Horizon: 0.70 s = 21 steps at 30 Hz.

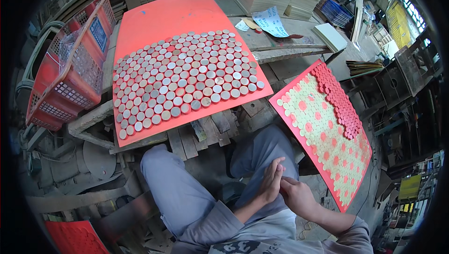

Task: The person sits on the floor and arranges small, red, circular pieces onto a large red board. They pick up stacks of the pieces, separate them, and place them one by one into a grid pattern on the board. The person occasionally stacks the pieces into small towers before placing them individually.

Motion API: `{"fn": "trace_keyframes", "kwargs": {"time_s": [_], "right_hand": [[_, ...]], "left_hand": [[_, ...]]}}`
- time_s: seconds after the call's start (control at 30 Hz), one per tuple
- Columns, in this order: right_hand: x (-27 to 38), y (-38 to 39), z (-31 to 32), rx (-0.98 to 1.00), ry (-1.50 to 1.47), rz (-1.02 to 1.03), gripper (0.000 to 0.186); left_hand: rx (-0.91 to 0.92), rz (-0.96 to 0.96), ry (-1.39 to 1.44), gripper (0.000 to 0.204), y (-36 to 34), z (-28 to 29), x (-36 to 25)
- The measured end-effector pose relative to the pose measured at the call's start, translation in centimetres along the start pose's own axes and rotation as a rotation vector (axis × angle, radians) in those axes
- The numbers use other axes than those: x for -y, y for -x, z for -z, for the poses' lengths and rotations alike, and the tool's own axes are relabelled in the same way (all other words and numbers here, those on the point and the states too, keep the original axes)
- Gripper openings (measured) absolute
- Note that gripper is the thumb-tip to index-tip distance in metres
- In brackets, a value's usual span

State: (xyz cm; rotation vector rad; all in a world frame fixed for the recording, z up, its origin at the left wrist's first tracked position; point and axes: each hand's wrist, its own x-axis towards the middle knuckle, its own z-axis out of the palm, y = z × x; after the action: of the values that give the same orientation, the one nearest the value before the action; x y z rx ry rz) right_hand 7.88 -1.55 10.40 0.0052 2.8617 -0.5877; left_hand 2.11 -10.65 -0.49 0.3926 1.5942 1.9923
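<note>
Now the left hand (270, 184) is flat, fingers straight; the right hand's (298, 198) fingers curl beside it, and I can't tell if they hold anything. Keep knees (161, 155) from bumping round discs (193, 72) by the red board's (168, 17) near edge.

smooth matt board (168, 20), dull-sheened discs (179, 92), plastic basket (60, 78), rough wooden bench (299, 47), matt cloth trousers (175, 179)

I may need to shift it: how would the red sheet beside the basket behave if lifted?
The red sheet looks thin, so it may sag when held by one edge. Its near side would probably weigh more, since the round discs crowd there and the far end is largely bare. Tilting might make discs slide; whether they're stuck down doesn't show.
</note>
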Motion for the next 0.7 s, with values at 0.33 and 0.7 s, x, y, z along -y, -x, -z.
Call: {"fn": "trace_keyframes", "kwargs": {"time_s": [0.33, 0.7], "right_hand": [[-2.2, -1.3, -2.5, -0.185, -0.081, 0.131, 0.024], [-4.2, -2.2, -3.1, -0.166, -0.086, 0.268, 0.013]], "left_hand": [[-0.071, 0.175, 0.336, 0.062, -0.6, 0.5, 1.3], [-0.083, 0.180, 0.528, 0.040, -0.5, 0.6, 3.2]]}}
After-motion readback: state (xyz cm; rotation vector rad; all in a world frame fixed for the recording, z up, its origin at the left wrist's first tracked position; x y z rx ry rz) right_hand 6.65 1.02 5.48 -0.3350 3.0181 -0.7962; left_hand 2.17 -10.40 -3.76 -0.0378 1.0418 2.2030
